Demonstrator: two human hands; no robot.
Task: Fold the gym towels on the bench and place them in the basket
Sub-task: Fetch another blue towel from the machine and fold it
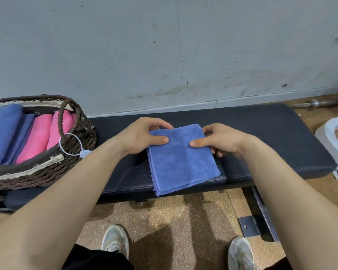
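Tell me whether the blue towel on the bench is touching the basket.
Apart. The head view shows bare black bench between the blue towel and the basket.

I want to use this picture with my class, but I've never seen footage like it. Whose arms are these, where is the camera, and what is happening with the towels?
There is no machine here. The arms belong to a person, and the single camera is worn on that person's head, looking forward and down. That is why their shoes show at the bottom. A dark padded bench runs across the view. On it lies a blue towel, already folded into a square. The left hand and the right hand each pinch a far corner of it, thumbs on top. To the left stands a wicker basket holding other towels, blue and pink, side by side.
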